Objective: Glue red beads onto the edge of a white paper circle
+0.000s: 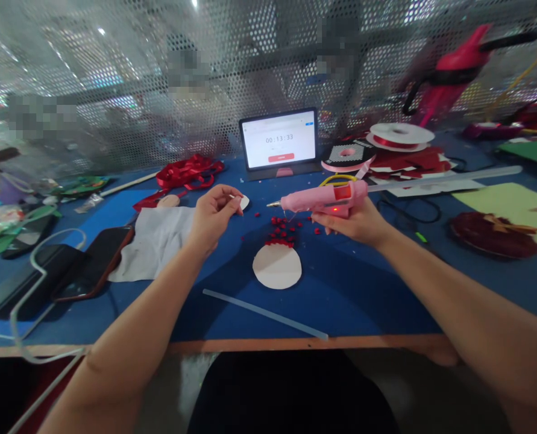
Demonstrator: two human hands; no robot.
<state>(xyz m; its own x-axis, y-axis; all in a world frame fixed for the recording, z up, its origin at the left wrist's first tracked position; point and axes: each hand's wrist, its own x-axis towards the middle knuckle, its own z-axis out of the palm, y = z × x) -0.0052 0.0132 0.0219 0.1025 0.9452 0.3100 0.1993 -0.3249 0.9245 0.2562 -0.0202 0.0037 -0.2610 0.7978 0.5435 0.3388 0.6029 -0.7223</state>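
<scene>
My right hand (356, 222) is wrapped round a pink hot glue gun (326, 199), its nozzle pointing left above a scatter of small red beads (284, 229). My left hand (214, 214) is raised with its fingertips pinched together; what they hold is too small to name. A small white disc (244, 202) shows just past those fingertips. Below the beads lies a white paper circle (277, 267) with red beads along its top edge, on the blue table (354, 289).
A tablet (279, 140) showing a timer stands at the back. Red ribbon (184, 173), ribbon spools (399, 135), a white cloth (153, 241), two phones (91, 262) and a clear glue stick (266, 314) lie around. A perforated screen closes off the back.
</scene>
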